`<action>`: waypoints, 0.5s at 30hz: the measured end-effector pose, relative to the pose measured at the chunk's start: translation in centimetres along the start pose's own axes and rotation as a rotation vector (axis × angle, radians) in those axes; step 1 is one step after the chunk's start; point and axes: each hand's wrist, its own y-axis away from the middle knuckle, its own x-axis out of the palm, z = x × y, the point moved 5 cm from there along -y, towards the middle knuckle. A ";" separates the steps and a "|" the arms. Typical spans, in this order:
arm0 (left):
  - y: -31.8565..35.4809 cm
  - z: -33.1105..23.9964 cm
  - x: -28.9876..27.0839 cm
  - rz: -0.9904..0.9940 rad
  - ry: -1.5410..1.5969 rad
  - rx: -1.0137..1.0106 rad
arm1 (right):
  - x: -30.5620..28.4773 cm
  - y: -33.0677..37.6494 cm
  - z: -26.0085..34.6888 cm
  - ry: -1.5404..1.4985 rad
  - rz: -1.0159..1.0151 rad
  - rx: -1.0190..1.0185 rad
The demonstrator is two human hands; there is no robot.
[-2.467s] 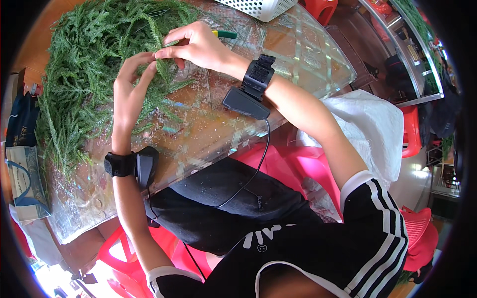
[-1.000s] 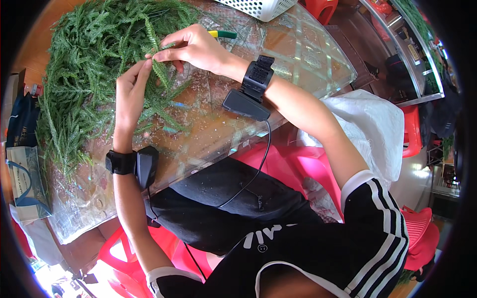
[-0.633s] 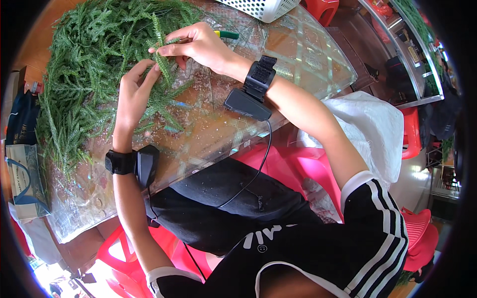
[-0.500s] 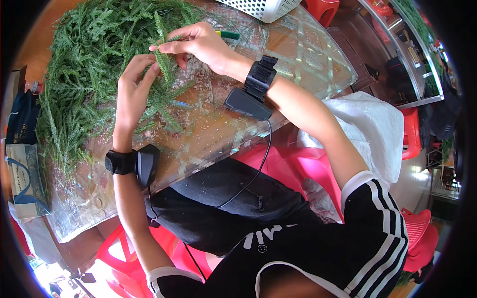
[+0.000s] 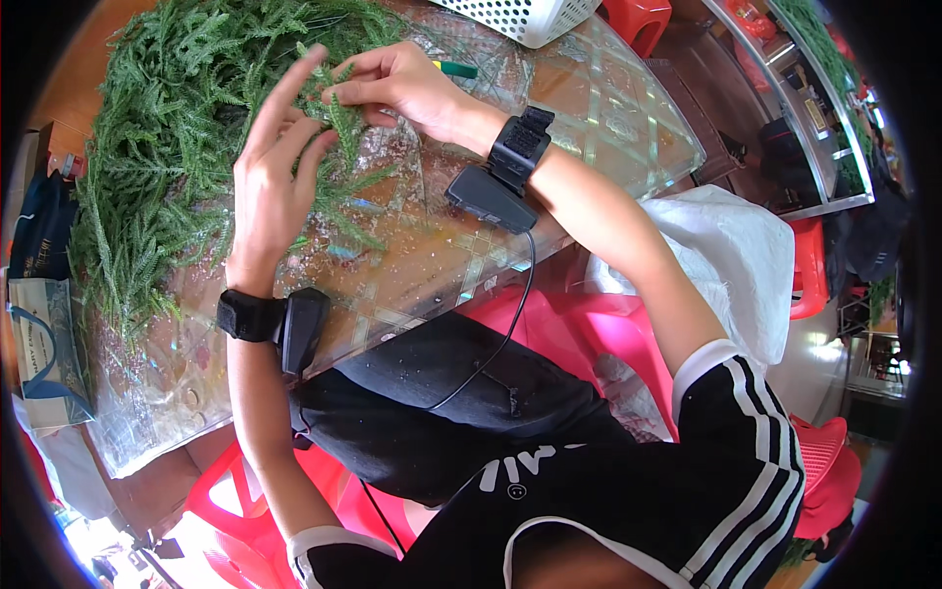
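Note:
Between the thumb and fingers of my right hand (image 5: 412,93) is a light green artificial pine sprig (image 5: 343,123), hanging over the far left part of the table. Just left of the sprig, my left hand (image 5: 275,177) has its index finger stretched out and the other fingers loosely bent. Its thumb tip is close to the sprig; I cannot tell whether they touch. A large heap of pine branches (image 5: 167,147) lies beyond and to the left of both hands. Behind my right hand shows a green and yellow handle (image 5: 456,70), its other end hidden.
A clear sheet covers the table (image 5: 589,118), with small bits scattered over it. A white perforated basket (image 5: 535,25) stands at the far edge. Paper bags (image 5: 49,344) are at the left. Pink chairs (image 5: 579,329) and a white sack (image 5: 726,255) stand at the near right.
My left hand has come off the sprig, with its index finger now raised and extended. The right hand keeps its pinch, and the sprig has shifted slightly right.

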 end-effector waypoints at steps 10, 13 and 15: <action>0.4 0.5 0.4 -0.034 -0.078 0.008 | 0.3 0.0 -0.4 0.096 0.043 0.010; 0.6 1.1 0.1 -0.060 -0.149 -0.025 | 0.5 0.0 -0.3 0.197 0.023 0.005; 0.5 1.4 -0.4 -0.072 -0.207 -0.042 | 0.4 0.0 0.3 0.249 -0.024 -0.071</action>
